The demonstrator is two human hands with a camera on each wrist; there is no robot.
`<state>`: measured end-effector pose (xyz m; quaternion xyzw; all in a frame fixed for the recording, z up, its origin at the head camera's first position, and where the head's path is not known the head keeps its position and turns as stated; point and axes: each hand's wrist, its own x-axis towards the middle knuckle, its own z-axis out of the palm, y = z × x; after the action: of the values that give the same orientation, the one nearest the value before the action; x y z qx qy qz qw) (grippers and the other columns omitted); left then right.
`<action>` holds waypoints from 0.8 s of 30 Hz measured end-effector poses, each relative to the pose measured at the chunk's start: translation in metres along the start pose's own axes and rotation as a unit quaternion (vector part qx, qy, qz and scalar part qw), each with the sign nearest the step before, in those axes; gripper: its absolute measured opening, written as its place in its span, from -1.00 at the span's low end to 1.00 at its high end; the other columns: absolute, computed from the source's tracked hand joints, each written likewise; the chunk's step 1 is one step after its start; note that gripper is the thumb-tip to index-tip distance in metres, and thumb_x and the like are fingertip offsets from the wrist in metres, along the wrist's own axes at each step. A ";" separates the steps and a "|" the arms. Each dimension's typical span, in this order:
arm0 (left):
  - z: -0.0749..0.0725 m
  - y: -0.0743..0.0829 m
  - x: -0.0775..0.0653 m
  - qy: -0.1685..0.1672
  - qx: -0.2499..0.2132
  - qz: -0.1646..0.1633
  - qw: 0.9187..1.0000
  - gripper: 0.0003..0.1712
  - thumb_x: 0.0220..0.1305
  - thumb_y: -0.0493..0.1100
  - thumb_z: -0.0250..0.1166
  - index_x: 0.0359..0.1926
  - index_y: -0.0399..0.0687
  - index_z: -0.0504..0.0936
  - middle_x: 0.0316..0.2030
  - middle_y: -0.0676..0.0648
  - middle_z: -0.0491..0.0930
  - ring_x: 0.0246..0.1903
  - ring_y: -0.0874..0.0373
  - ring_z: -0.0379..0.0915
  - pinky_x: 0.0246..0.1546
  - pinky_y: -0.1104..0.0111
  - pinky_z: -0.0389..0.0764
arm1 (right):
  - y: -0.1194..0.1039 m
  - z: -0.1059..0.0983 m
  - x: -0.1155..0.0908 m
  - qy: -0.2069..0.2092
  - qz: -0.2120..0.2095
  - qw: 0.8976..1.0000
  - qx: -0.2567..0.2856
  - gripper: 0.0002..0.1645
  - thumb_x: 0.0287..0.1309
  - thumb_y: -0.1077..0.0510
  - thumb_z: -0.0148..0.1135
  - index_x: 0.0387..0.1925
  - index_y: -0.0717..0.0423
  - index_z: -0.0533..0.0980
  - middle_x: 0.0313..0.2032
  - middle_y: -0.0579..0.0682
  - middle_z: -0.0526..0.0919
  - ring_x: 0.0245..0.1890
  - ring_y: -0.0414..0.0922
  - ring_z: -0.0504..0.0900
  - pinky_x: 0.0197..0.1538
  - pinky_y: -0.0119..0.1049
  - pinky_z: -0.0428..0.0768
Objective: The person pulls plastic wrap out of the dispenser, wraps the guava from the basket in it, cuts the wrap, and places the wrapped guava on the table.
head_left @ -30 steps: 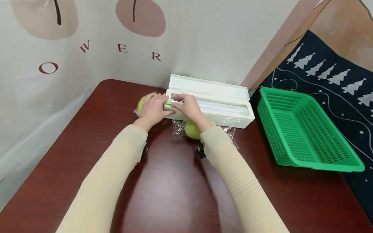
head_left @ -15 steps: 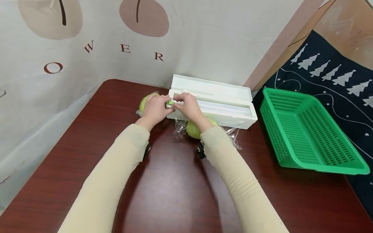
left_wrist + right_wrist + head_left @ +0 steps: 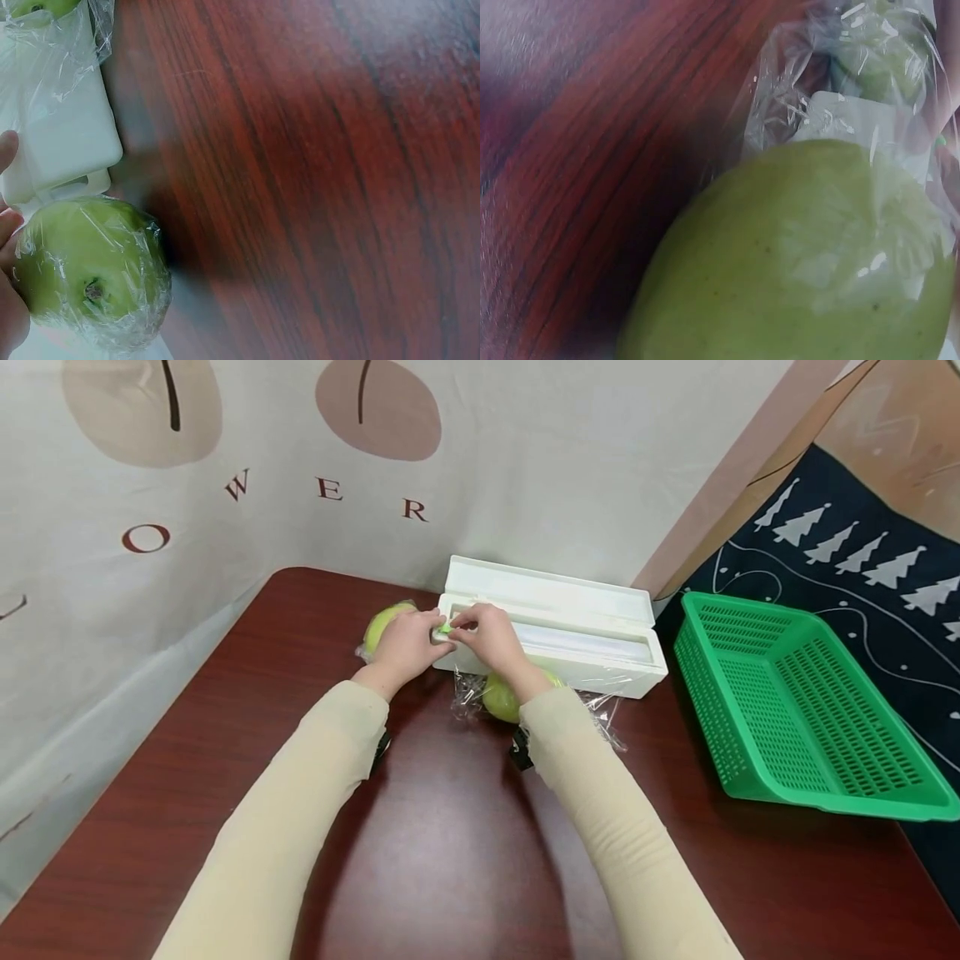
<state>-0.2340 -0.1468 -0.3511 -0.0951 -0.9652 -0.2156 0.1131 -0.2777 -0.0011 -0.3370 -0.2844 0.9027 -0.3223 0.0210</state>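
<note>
A long white cling film dispenser box (image 3: 618,679) lies at the back of the table with its lid raised. My left hand (image 3: 407,643) grips its left end, thumb on the front side. With finger and thumb, my right hand (image 3: 492,639) pinches a small green slide cutter (image 3: 446,628) at that same end. Beneath my right wrist, a round green fruit (image 3: 501,697) sits against the box front, clear film (image 3: 468,689) spreading around it. Beside my left hand lies another green fruit (image 3: 381,623), seen wrapped in film in the left wrist view.
A green plastic basket (image 3: 750,727) stands on the right of the dark red-brown table (image 3: 450,860). A printed cloth (image 3: 540,468) hangs directly behind the box, and a navy cloth with white trees (image 3: 817,577) is behind the basket.
The whole head view has shifted slightly right and down. Both hands keep their places at the box's left end; the right fingertips have drawn closer together on the slide cutter.
</note>
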 end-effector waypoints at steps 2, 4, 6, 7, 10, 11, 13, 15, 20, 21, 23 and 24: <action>-0.001 0.001 0.001 -0.009 -0.002 -0.001 1.000 -0.54 0.09 -0.05 0.37 -0.03 -0.23 0.62 0.12 -0.25 0.49 0.01 -0.18 0.49 0.04 0.12 0.48 | 0.001 -0.001 0.000 -0.004 0.005 1.000 0.003 -0.75 0.10 0.19 0.28 -0.19 0.24 0.64 -0.17 0.12 0.70 -0.10 -0.02 0.62 0.04 -0.29 0.53; -0.003 0.002 0.001 -0.016 -0.007 -0.004 1.000 -0.52 0.10 -0.06 0.37 0.01 -0.24 0.61 0.13 -0.26 0.48 0.03 -0.18 0.48 0.06 0.12 0.47 | 0.001 -0.003 0.000 -0.010 0.012 1.000 0.004 -0.75 0.10 0.18 0.28 -0.19 0.25 0.64 -0.17 0.13 0.70 -0.10 -0.02 0.62 0.04 -0.29 0.53; -0.003 0.003 0.001 -0.020 -0.014 -0.006 1.000 -0.51 0.10 -0.07 0.36 0.02 -0.25 0.60 0.13 -0.27 0.47 0.04 -0.19 0.48 0.06 0.12 0.48 | 0.002 -0.004 0.000 -0.014 0.016 1.000 0.006 -0.74 0.10 0.18 0.29 -0.19 0.25 0.63 -0.17 0.13 0.69 -0.10 -0.02 0.62 0.04 -0.29 0.53; -0.004 0.003 0.001 -0.020 -0.016 -0.006 1.000 -0.51 0.11 -0.07 0.36 0.02 -0.25 0.60 0.13 -0.27 0.47 0.04 -0.18 0.48 0.05 0.12 0.49 | 0.002 -0.004 0.000 -0.016 0.018 1.000 0.007 -0.74 0.10 0.17 0.29 -0.19 0.25 0.63 -0.17 0.12 0.69 -0.10 -0.03 0.62 0.04 -0.29 0.53; -0.004 0.003 0.000 -0.018 -0.018 -0.007 1.000 -0.52 0.11 -0.08 0.36 0.02 -0.24 0.60 0.12 -0.26 0.48 0.02 -0.17 0.49 0.03 0.13 0.50 | 0.004 -0.004 -0.001 -0.020 0.018 1.000 0.010 -0.74 0.10 0.16 0.29 -0.20 0.25 0.63 -0.18 0.12 0.69 -0.10 -0.03 0.61 0.04 -0.30 0.53; -0.003 0.002 0.000 -0.018 -0.018 -0.007 1.000 -0.52 0.11 -0.07 0.36 0.02 -0.24 0.60 0.12 -0.25 0.48 0.02 -0.16 0.49 0.03 0.14 0.50 | 0.004 -0.003 -0.001 -0.021 0.017 1.000 0.011 -0.74 0.10 0.16 0.29 -0.21 0.25 0.63 -0.18 0.12 0.69 -0.10 -0.03 0.61 0.04 -0.29 0.53; -0.003 0.002 -0.001 -0.018 -0.017 -0.007 1.000 -0.52 0.10 -0.07 0.36 0.02 -0.24 0.60 0.12 -0.25 0.49 0.02 -0.15 0.50 0.03 0.14 0.50 | 0.005 -0.003 -0.001 -0.025 0.013 1.000 0.010 -0.75 0.09 0.16 0.29 -0.22 0.25 0.63 -0.18 0.12 0.69 -0.11 -0.02 0.61 0.04 -0.30 0.53; -0.002 0.001 -0.001 -0.018 -0.016 -0.006 1.000 -0.52 0.10 -0.07 0.36 0.01 -0.24 0.61 0.11 -0.24 0.49 0.01 -0.14 0.50 0.02 0.15 0.51 | 0.006 -0.004 -0.001 -0.030 0.008 0.999 0.007 -0.75 0.10 0.17 0.29 -0.22 0.26 0.63 -0.17 0.13 0.68 -0.10 -0.02 0.61 0.05 -0.29 0.53; -0.003 0.001 0.000 -0.017 -0.013 0.000 1.000 -0.57 0.10 -0.07 0.37 -0.05 -0.24 0.63 0.09 -0.24 0.52 -0.07 -0.13 0.54 -0.06 0.15 0.53 | 0.005 -0.007 -0.001 -0.046 -0.012 0.999 -0.021 -0.74 0.13 0.17 0.25 -0.21 0.28 0.61 -0.16 0.15 0.64 -0.06 0.00 0.55 0.12 -0.25 0.47; -0.003 0.001 0.001 -0.016 -0.012 0.000 1.000 -0.57 0.09 -0.08 0.37 -0.05 -0.24 0.64 0.09 -0.24 0.52 -0.07 -0.13 0.55 -0.07 0.15 0.53 | 0.005 -0.008 -0.001 -0.048 -0.016 0.998 -0.027 -0.74 0.14 0.17 0.25 -0.21 0.29 0.61 -0.16 0.15 0.63 -0.06 0.01 0.53 0.12 -0.25 0.46; -0.004 0.001 0.002 -0.017 -0.009 0.001 1.000 -0.58 0.09 -0.08 0.37 -0.06 -0.23 0.64 0.06 -0.24 0.55 -0.10 -0.11 0.56 -0.08 0.15 0.53 | 0.005 -0.009 -0.001 -0.052 -0.022 0.998 -0.038 -0.74 0.15 0.17 0.23 -0.21 0.29 0.60 -0.17 0.15 0.62 -0.05 0.01 0.51 0.13 -0.24 0.45; -0.004 0.002 0.002 -0.017 -0.007 0.002 1.000 -0.58 0.09 -0.08 0.38 -0.07 -0.22 0.64 0.03 -0.24 0.58 -0.12 -0.11 0.57 -0.09 0.15 0.53 | 0.006 -0.010 -0.001 -0.053 -0.024 0.997 -0.041 -0.74 0.15 0.17 0.23 -0.21 0.30 0.60 -0.17 0.16 0.61 -0.05 0.01 0.51 0.13 -0.24 0.45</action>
<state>-0.2351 -0.1469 -0.3460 -0.1014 -0.9654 -0.2203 0.0961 -0.2818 0.0085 -0.3326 -0.3233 0.9056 -0.2700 0.0495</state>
